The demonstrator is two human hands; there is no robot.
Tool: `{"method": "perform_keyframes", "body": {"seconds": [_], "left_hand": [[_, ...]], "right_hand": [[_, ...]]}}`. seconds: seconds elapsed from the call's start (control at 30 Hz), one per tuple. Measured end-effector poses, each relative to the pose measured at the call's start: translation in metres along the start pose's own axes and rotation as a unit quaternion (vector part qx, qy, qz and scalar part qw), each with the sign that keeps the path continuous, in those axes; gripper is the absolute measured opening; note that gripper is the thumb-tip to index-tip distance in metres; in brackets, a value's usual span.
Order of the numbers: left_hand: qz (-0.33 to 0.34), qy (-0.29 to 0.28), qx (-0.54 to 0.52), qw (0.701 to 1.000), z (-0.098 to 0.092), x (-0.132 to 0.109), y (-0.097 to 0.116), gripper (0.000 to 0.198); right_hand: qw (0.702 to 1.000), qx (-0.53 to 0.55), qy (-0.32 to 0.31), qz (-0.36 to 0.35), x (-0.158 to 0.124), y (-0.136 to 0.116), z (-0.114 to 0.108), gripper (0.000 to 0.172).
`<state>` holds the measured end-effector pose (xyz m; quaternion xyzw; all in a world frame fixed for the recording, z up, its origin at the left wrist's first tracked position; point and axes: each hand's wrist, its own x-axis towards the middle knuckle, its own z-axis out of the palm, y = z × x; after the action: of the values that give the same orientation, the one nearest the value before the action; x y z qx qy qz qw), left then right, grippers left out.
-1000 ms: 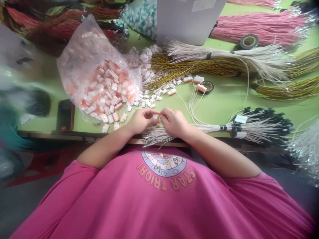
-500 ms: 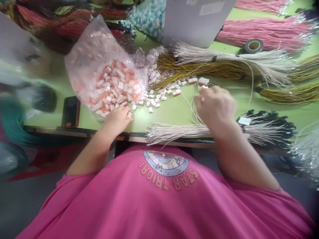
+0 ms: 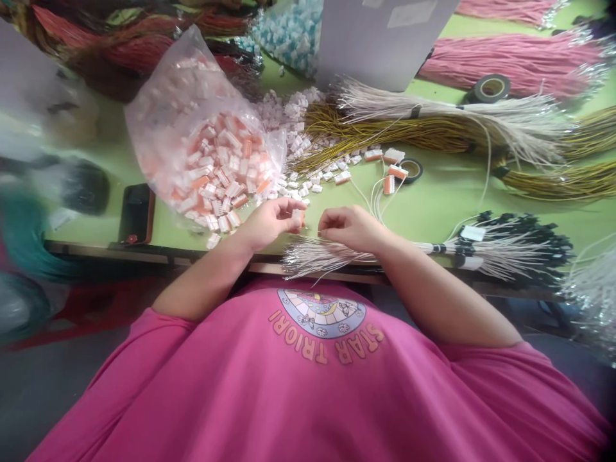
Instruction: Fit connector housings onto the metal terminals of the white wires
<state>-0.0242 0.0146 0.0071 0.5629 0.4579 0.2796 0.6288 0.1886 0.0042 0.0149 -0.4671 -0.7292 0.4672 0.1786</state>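
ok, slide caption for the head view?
Left hand holding an orange-and-white connector, right hand at a white wire bundle.

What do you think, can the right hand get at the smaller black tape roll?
Probably yes: the tape roll lies near the right hand, with only thin white wires and small connectors between; one connector overlaps its edge.

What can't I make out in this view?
From the head view:
White-and-orange plastic connector: partly covered by the left hand's grip.
Right hand's grip: its curl hides whether it holds anything.
Upper pink wire bundle: cut off by the top edge.
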Motion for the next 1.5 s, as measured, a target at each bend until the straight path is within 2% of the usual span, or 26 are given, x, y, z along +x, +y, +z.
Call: {"method": "perform_keyframes", "body": {"seconds": [0.07,0.13,0.3,0.4,0.53,0.67,1.0,1.13,1.2,1.23,1.27,1.33,1.37,1.4,1.47,1.5], "left_hand": [[-0.039,-0.018,-0.078,0.996,0.007,0.006,-0.004,0.028],[-0.063,-0.036,-0.119,0.990,0.011,0.009,-0.007,0.026],[-0.075,-0.049,-0.156,0.984,0.013,0.007,-0.008,0.028],[-0.074,-0.046,-0.162,0.983,0.013,0.006,-0.009,0.028],[-0.079,-0.032,-0.147,0.985,0.014,0.006,-0.006,0.026],[-0.069,-0.014,-0.077,0.995,0.018,0.005,-0.001,0.025],[-0.034,-0.034,-0.028,0.998,0.021,0.007,-0.012,0.029],[-0.010,-0.028,0.048,0.998,0.022,0.003,-0.010,0.028],[0.051,-0.012,0.133,0.990,0.015,-0.004,-0.003,0.026],[0.091,0.006,0.189,0.978,0.006,-0.010,0.000,0.025],[0.130,0.036,0.252,0.958,-0.005,-0.016,0.004,0.025],[0.181,0.111,0.382,0.899,-0.034,-0.029,0.007,0.026],[0.188,0.157,0.448,0.860,-0.051,-0.036,0.007,0.024],[0.180,0.179,0.497,0.830,-0.067,-0.041,0.004,0.021],[0.150,0.155,0.542,0.812,-0.092,-0.047,-0.006,0.019],[0.133,0.128,0.552,0.813,-0.101,-0.048,-0.011,0.018]], "right_hand": [[0.998,0.059,0.000,0.032,-0.002,-0.001,-0.001,0.009],[0.997,0.067,0.019,0.046,-0.004,-0.003,0.002,0.015],[0.983,-0.061,0.176,0.010,-0.005,-0.005,0.012,0.019],[0.970,-0.123,0.209,-0.020,-0.005,-0.001,0.018,0.020],[0.957,-0.191,0.213,-0.050,-0.004,0.006,0.025,0.022],[0.952,-0.215,0.214,-0.048,-0.004,0.008,0.030,0.022],[0.962,-0.220,0.161,-0.010,-0.001,0.012,0.039,0.023],[0.978,-0.173,0.121,-0.005,0.000,0.004,0.029,0.022],[0.984,-0.135,0.112,-0.011,-0.002,0.003,0.012,0.020],[0.983,-0.133,0.129,-0.011,-0.004,0.004,0.000,0.020],[0.974,-0.150,0.172,-0.001,-0.006,0.006,-0.013,0.021],[0.932,-0.227,0.279,0.048,-0.013,0.013,-0.041,0.023],[0.906,-0.277,0.313,0.074,-0.017,0.016,-0.052,0.025],[0.879,-0.322,0.336,0.104,-0.020,0.017,-0.059,0.026],[0.844,-0.384,0.351,0.134,-0.024,0.015,-0.061,0.028],[0.844,-0.399,0.337,0.124,-0.024,0.012,-0.054,0.028]]}}
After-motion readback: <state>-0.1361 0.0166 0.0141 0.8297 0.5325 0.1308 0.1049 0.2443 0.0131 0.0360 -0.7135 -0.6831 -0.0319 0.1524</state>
